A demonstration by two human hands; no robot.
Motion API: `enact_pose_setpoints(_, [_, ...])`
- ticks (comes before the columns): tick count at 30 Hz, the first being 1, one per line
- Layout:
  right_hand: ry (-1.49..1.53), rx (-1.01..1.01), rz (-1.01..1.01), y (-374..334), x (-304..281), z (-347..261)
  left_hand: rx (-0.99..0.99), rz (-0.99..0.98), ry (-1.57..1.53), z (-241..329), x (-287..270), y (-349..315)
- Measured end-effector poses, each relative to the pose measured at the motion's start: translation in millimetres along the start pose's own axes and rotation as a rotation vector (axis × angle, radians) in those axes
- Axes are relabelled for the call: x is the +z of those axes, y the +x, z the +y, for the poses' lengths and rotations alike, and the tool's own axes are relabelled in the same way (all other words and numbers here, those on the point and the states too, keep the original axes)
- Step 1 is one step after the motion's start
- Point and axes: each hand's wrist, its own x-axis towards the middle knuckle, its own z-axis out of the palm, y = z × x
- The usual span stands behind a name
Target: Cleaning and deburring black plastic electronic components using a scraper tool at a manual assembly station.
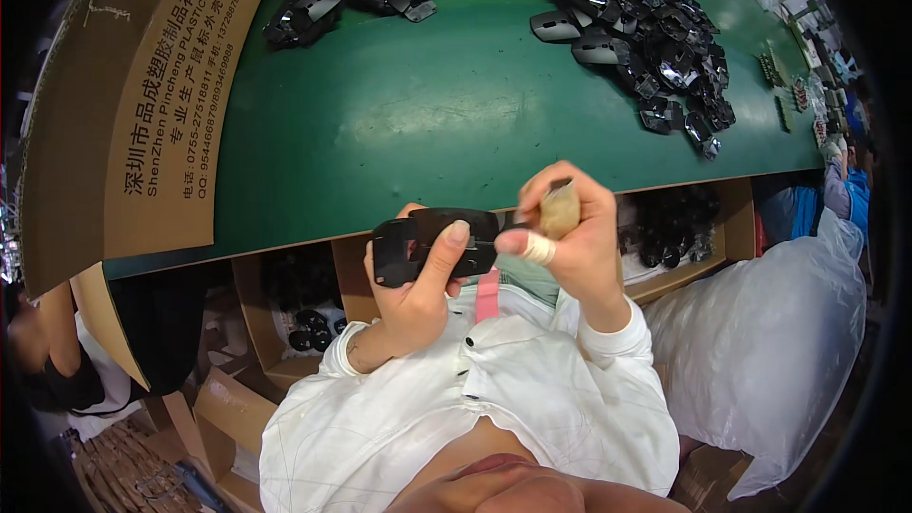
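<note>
My left hand is closed around a glossy black plastic computer mouse shell, held level in front of my chest near the table's front edge. Its thumb presses on the top of the shell. My right hand is by the shell's right end, fingers curled in, with a beige finger cover on one finger and pale tape around the thumb. A small dark piece shows between the right thumb and the shell; whether it is gripped or part of the shell is unclear.
On the green table, a large heap of black mouse shells lies at the far right and a smaller pile at the far left. A tall cardboard box stands at left. Below the edge are boxes of dark parts and a plastic bag.
</note>
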Motion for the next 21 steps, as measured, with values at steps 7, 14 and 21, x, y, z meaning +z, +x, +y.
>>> enact_pose_setpoints(7, [0.018, 0.196, -0.078, -12, -4, 15, -0.133, -0.092, 0.064, -12, 2, 6])
enact_pose_setpoints(14, [-0.024, 0.254, 0.04, -26, -11, 32, -0.181, -0.32, 0.147, -30, -13, 7])
enact_pose_setpoints(21, [-0.271, -0.077, 0.444, 19, -73, 30, -0.153, -0.329, 0.144, -40, -29, 17])
